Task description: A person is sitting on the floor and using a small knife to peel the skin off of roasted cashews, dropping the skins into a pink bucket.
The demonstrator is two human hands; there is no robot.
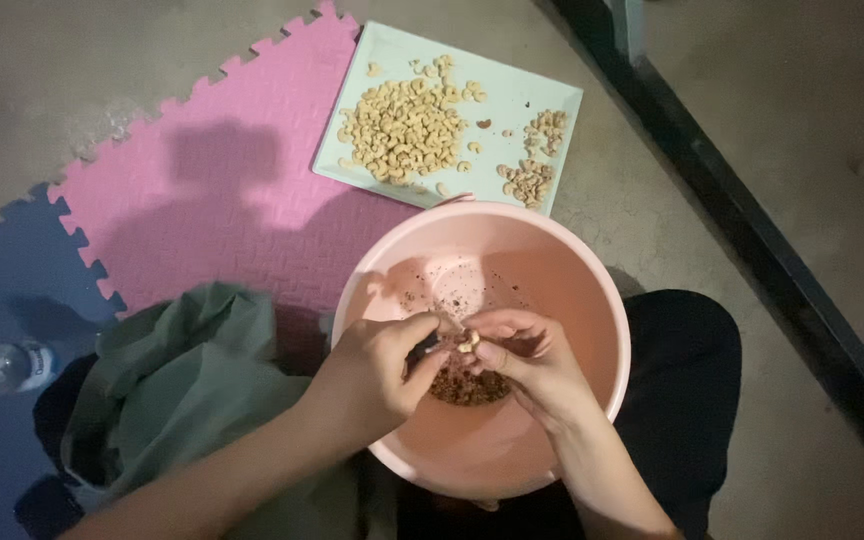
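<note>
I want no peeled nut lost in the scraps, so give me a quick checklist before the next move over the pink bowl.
1. Pale cashew nut pinched by left hand and right hand: ok.
2. Hands above round pink plastic bowl: ok.
3. Brown husk scraps gathered inside the bowl: ok.
4. Pale green square tray has bare space: ok.
5. Nut fully peeled: cannot tell.

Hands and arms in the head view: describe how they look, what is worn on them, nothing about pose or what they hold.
Both are bare. The left hand and the right hand show no gloves, rings or watch, and no bracelet is visible at either wrist. The forearms are uncovered as far as the bottom edge of the picture, with no sleeve in sight. Dim light hides finer details such as the nails.
</note>
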